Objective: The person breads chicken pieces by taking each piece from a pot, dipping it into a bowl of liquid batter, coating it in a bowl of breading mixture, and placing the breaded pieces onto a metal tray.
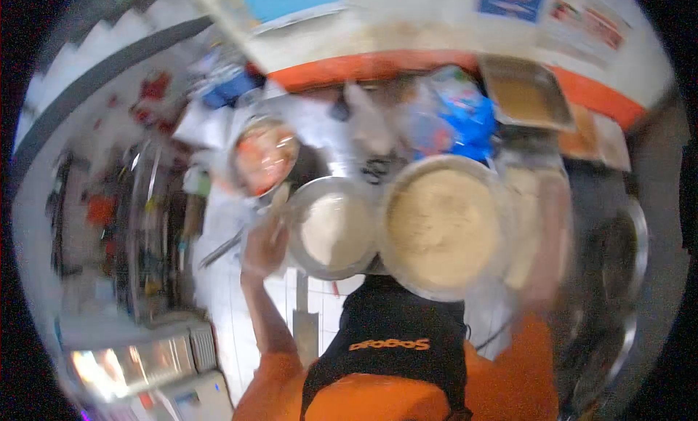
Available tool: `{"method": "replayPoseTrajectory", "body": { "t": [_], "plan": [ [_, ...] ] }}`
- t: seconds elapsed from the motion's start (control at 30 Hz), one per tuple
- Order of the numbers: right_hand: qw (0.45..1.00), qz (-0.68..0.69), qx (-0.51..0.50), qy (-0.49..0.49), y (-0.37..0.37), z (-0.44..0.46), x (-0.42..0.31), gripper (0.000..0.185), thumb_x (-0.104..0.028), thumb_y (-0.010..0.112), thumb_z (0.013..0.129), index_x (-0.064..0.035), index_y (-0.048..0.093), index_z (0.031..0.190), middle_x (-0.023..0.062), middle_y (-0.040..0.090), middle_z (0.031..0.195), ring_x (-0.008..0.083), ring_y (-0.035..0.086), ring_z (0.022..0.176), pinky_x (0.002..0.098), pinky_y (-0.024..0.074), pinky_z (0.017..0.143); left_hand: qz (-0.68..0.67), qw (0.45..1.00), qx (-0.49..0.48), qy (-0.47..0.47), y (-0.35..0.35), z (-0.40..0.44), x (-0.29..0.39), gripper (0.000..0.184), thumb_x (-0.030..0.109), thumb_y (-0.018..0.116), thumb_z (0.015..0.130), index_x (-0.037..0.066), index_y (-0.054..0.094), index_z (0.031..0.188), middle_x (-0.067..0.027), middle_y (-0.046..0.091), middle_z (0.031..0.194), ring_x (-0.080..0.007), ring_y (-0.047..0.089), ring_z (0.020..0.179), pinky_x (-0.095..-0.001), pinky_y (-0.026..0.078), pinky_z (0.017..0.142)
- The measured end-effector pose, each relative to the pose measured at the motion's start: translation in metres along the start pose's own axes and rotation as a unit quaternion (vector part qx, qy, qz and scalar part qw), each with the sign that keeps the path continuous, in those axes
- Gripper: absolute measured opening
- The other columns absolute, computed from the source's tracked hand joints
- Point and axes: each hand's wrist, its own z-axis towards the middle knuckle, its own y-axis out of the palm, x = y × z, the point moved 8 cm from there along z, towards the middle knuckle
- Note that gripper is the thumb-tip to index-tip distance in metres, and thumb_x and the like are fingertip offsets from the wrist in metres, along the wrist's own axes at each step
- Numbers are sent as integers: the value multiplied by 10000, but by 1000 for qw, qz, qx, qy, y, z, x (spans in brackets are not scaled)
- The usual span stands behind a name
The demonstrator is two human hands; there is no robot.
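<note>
A round metal bowl point(368, 255) with white powder in it, which looks like flour, stands in front of my body. My left hand point(266, 244) is at this bowl's left rim, one finger pointing up along the edge; blur hides whether it grips the rim. To the right stands a larger bowl point(496, 272) filled with a pale yellow, crumbly-looking mass. My right hand point(550, 235) is strongly smeared by motion, right of the large bowl and over a pale surface point(522, 203). Its fingers cannot be made out.
Behind the bowls are a blue plastic bag point(472, 119) and a bowl with reddish contents under shiny wrap point(266, 157). A rectangular metal tray point(527, 94) stands at the back right. Large round metal vessels point(618, 254) are at the far right; a lit display case point(131, 366) is lower left.
</note>
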Motion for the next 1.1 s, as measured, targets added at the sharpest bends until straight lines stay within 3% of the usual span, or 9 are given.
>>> {"method": "replayPoseTrajectory", "body": {
  "t": [0.07, 0.13, 0.2, 0.37, 0.43, 0.5, 0.57, 0.63, 1.1],
  "plan": [
    [913, 405, -11, 44, 2, 6, 26, 280, -225, 555, 939, 3, 678, 1044, 182, 689, 1020, 344, 655, 971, 420, 503, 870, 7, 996, 92, -10, -44, 26, -14, 429, 114, 569, 926, 81, 546, 1353, -256, 652, 1062, -455, 619, 929, -467, 509, 767],
    [965, 162, 191, -83, -26, -14, -9, 356, -257, 541, 964, 32, 669, 1128, 206, 687, 1093, 373, 637, 1058, 413, 477, 944, 5, 991, 132, 4, -66, 51, -55, 638, -11, 584, 820, 125, 480, 1434, -221, 645, 1191, -389, 653, 977, -427, 513, 860],
    [985, 81, 124, 92, -39, -20, -14, 403, -277, 530, 980, 37, 640, 1208, 227, 655, 1202, 364, 616, 1134, 393, 456, 985, 4, 993, 121, -7, -70, 89, -103, 546, -18, 600, 792, 91, 589, 1327, -190, 683, 1140, -346, 668, 994, -383, 517, 885],
    [977, 121, 156, 81, -76, -64, -32, 408, -284, 524, 993, 32, 634, 1227, 232, 643, 1226, 367, 614, 1137, 397, 454, 984, 185, 981, 52, 40, -42, 173, -172, 289, 79, 611, 802, 78, 715, 1071, -178, 707, 1035, -341, 673, 896, -390, 532, 812],
    [976, 122, 141, 114, -85, -80, -27, 401, -279, 524, 996, 27, 634, 1229, 232, 640, 1231, 370, 611, 1138, 401, 454, 984, 273, 943, -154, -113, 0, 196, -237, 242, 113, 627, 774, 83, 735, 989, -219, 701, 957, -397, 661, 901, -458, 529, 809],
    [986, -14, 157, 61, -88, -99, -18, 383, -267, 519, 1001, 30, 646, 1207, 231, 648, 1214, 363, 623, 1124, 396, 461, 977, 242, 949, -188, -73, 15, 200, -242, 283, 126, 650, 768, 87, 723, 1038, -223, 699, 976, -378, 666, 903, -447, 531, 816],
    [984, 26, 151, 96, -90, -125, -7, 370, -254, 534, 992, 28, 652, 1199, 231, 653, 1207, 356, 628, 1121, 393, 465, 978, 209, 949, -232, -33, 37, 207, -250, 333, 138, 672, 761, 90, 712, 1088, -227, 696, 996, -358, 671, 906, -436, 532, 824],
    [979, 72, 145, 127, -92, -148, -4, 357, -241, 548, 982, 27, 658, 1191, 230, 657, 1199, 348, 634, 1117, 390, 470, 979, 231, 962, -145, -13, 43, 213, -261, 381, 275, 639, 892, 101, 654, 1231, -124, 711, 1048, -190, 671, 965, -343, 538, 813],
    [965, 212, 110, 109, -55, -196, -88, 201, -166, 647, 889, -60, 733, 1036, 127, 731, 987, 309, 692, 901, 384, 550, 822, 62, 983, -156, -69, 49, 200, -308, 419, 199, 663, 844, 75, 635, 1243, -115, 705, 1044, -198, 662, 942, -326, 535, 805]
  ]
}}
